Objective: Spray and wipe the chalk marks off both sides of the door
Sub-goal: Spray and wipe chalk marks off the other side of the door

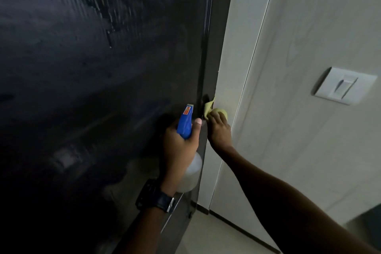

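A: What is held in each grip?

B: A spray bottle (186, 123) is clasped by the left hand (179, 146). The fingers are wrapped round its neck, just under the blue trigger head, and the thumb is laid up along the head's right side. The translucent body is seen below the palm, hanging down past the wrist, where a dark wristwatch (158, 198) is worn.

A: And the other grip?

B: A yellow cloth (214, 110) is bunched under the curled fingers of the right hand (219, 130). It is pressed against the door's right edge, with one corner sticking up above the knuckles.

A: Where is the door relative to both grips?

B: The dark door (92, 78) fills the left of the view. The bottle is held in front of its face near the right edge, nozzle pointing upward; the cloth is held just beside it, on the edge itself. Pale streaks and smears are seen across the upper panel.

A: What lies further out?

B: A pale wood-grain wall (288, 68) is seen to the right, with a white light switch (344, 85) mounted on it, and a light tiled floor (222, 237) below.
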